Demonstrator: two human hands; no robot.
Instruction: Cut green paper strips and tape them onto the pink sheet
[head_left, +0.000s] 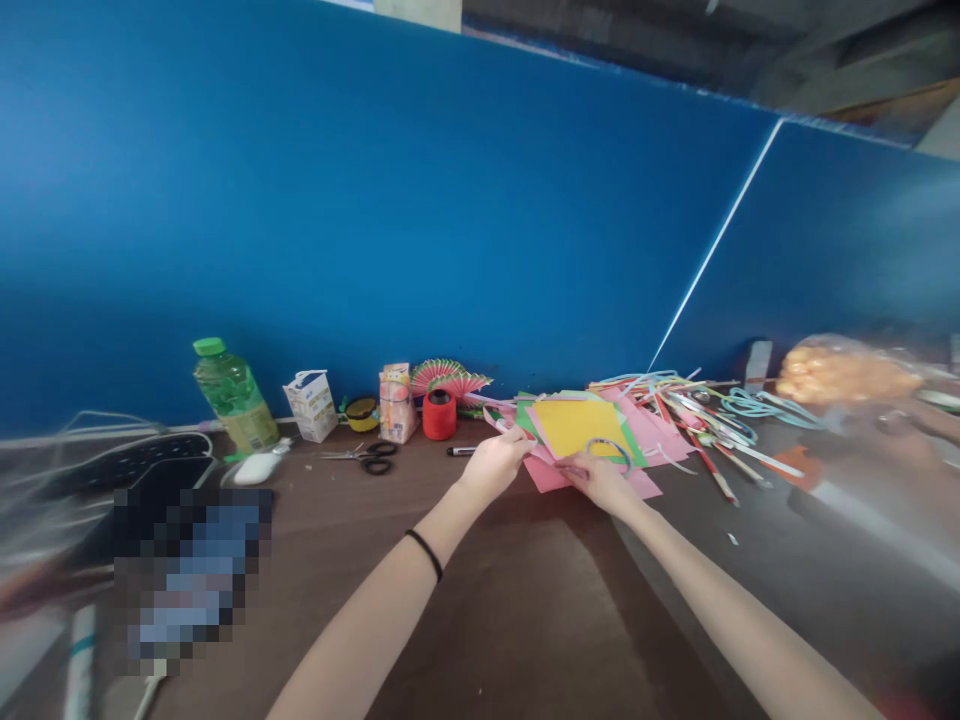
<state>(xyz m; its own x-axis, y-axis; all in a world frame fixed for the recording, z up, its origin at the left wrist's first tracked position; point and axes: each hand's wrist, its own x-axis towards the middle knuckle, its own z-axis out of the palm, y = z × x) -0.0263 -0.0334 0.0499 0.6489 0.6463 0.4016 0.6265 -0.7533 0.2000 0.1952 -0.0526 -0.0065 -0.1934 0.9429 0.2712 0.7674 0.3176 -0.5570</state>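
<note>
Blue partition wall (420, 200) rises straight ahead, beyond hands, filling most of view. Second blue panel (847, 240) stands ahead and right, meeting first at pale vertical seam (712, 245). Brown wooden desk (495, 620) spreads beneath and around hands, surface dull, softly lit. Above the panels, upper right, dim grey ceiling area (675, 40), details blurred. Light even, no hard shadows. Far left and far right edges of desk smeared by blur, contents there unclear.
</note>
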